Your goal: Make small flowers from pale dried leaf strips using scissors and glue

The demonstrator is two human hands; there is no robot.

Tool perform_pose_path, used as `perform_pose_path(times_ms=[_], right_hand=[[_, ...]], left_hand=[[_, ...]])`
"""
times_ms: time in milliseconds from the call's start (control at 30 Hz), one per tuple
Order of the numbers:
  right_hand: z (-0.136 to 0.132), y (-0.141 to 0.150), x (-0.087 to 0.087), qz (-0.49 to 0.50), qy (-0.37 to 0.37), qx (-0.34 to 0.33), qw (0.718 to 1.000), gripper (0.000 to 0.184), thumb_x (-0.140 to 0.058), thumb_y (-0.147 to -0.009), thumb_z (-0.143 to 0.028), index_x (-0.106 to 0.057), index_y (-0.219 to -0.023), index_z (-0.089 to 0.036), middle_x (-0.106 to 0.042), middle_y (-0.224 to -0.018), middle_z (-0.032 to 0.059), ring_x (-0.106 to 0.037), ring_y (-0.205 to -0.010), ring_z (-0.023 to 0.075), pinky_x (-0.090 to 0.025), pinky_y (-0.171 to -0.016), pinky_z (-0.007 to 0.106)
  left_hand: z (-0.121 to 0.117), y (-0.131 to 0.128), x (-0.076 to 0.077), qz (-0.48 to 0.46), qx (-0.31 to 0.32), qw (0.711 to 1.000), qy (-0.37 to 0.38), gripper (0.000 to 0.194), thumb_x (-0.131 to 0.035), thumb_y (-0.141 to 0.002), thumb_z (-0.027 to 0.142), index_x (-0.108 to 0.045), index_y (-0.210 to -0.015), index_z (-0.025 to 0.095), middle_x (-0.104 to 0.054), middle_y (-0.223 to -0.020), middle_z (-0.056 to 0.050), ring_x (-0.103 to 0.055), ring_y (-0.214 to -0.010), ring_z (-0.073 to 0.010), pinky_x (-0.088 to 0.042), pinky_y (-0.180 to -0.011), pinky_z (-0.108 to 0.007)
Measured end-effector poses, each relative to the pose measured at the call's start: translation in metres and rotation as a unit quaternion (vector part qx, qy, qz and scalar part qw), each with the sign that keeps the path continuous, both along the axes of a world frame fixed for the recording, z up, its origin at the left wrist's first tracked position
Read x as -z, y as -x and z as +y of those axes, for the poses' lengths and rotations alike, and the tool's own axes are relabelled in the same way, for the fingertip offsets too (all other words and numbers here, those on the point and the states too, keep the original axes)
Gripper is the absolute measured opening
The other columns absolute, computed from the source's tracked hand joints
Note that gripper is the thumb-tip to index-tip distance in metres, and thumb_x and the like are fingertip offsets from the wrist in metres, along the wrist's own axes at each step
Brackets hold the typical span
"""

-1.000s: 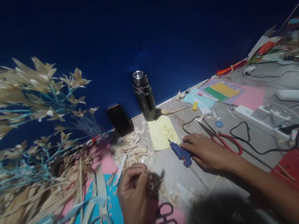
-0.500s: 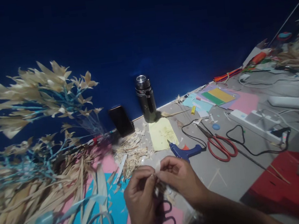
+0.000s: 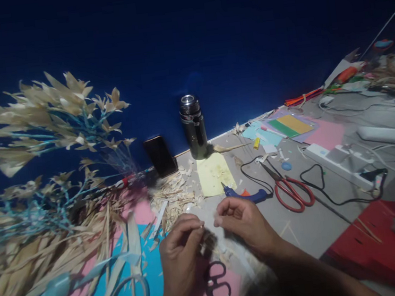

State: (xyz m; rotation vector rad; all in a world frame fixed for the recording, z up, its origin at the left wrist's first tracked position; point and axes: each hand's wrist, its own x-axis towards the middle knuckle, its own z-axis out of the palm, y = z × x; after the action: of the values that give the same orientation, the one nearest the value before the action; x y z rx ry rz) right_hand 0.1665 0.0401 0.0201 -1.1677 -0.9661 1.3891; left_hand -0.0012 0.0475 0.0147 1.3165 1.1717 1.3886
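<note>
My left hand (image 3: 182,249) is closed in a pinch, with a tiny pale bit showing at its fingertips, too small to name. A short gap to its right separates it from my right hand (image 3: 245,223), whose thumb and fingers are also pressed together; what they hold, if anything, I cannot make out. Just beyond my right hand lies a blue glue gun (image 3: 251,196), its nozzle toward a yellow paper (image 3: 215,174). Below and between the hands, dark-handled scissors (image 3: 218,281) rest on pink paper (image 3: 199,290).
Red-handled scissors (image 3: 293,194) and a white power strip (image 3: 342,165) with cables lie to the right. A flask (image 3: 194,129) and a phone (image 3: 161,156) stand by the blue wall. Dried husks (image 3: 28,262), shavings (image 3: 174,198) and pale flowers (image 3: 64,101) on blue stems crowd the left.
My hands, which met at the fingertips, have drawn apart, the left to the left and the right to the right. The view has shifted slightly.
</note>
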Motion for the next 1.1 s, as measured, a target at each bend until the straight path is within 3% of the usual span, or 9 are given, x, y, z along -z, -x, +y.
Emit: perform_pose_path(times_ms=[200,300,400,667,933,1100], right_hand=[[0.002,-0.017,-0.014,-0.172,-0.079,-0.054,0.980,0.011,-0.066,-0.081,-0.024,-0.072,-0.079,-0.016,-0.062,-0.068,-0.0001,-0.052,-0.061,0.0131,-0.038,-0.055,0.024],[0.001,-0.021,-0.023,-0.249,-0.155,-0.078,0.953,0.012,-0.062,-0.082,-0.017,-0.073,-0.080,-0.017,-0.067,-0.074,0.0018,-0.055,-0.064,0.0134,-0.039,-0.056,0.024],[0.001,-0.023,-0.029,-0.297,-0.217,-0.107,0.924,0.014,-0.061,-0.084,-0.014,-0.073,-0.081,-0.018,-0.068,-0.077,0.0027,-0.058,-0.068,0.0143,-0.042,-0.060,0.024],[0.002,-0.027,-0.026,-0.330,-0.294,-0.154,0.884,0.017,-0.059,-0.086,-0.013,-0.075,-0.087,-0.016,-0.068,-0.077,0.0046,-0.060,-0.068,0.0155,-0.046,-0.066,0.027],[0.003,-0.027,-0.031,-0.333,-0.293,-0.173,0.879,0.018,-0.058,-0.084,-0.009,-0.074,-0.087,-0.017,-0.069,-0.079,0.0040,-0.060,-0.068,0.0141,-0.048,-0.069,0.026],[0.004,-0.027,-0.033,-0.326,-0.289,-0.186,0.881,0.017,-0.059,-0.084,-0.009,-0.075,-0.084,-0.014,-0.067,-0.075,0.0041,-0.058,-0.064,0.0131,-0.046,-0.066,0.026]], left_hand=[[-0.002,0.012,-0.016,0.122,0.074,0.983,-0.117,0.017,-0.070,-0.082,0.014,-0.080,-0.078,0.026,-0.074,-0.079,-0.005,-0.070,-0.075,-0.0209,-0.054,-0.066,-0.029],[-0.006,0.013,-0.015,0.141,0.046,0.983,-0.106,0.013,-0.077,-0.078,0.015,-0.079,-0.083,0.026,-0.076,-0.076,-0.003,-0.071,-0.071,-0.0207,-0.054,-0.068,-0.030],[-0.009,0.013,-0.015,0.131,0.038,0.987,-0.081,0.023,-0.080,-0.075,0.015,-0.077,-0.095,0.027,-0.076,-0.074,-0.001,-0.071,-0.066,-0.0198,-0.054,-0.069,-0.029],[-0.003,0.017,-0.021,0.162,0.076,0.974,-0.140,0.020,-0.081,-0.074,0.016,-0.081,-0.091,0.027,-0.078,-0.075,-0.004,-0.071,-0.065,-0.0208,-0.053,-0.064,-0.027],[0.001,0.022,-0.013,0.264,0.138,0.919,-0.257,0.011,-0.070,-0.090,0.014,-0.073,-0.098,0.020,-0.075,-0.079,-0.003,-0.068,-0.072,-0.0173,-0.052,-0.071,-0.029],[0.003,0.022,-0.013,0.284,0.171,0.902,-0.277,0.011,-0.067,-0.092,0.012,-0.072,-0.099,0.018,-0.075,-0.082,-0.005,-0.067,-0.077,-0.0174,-0.050,-0.074,-0.031]])
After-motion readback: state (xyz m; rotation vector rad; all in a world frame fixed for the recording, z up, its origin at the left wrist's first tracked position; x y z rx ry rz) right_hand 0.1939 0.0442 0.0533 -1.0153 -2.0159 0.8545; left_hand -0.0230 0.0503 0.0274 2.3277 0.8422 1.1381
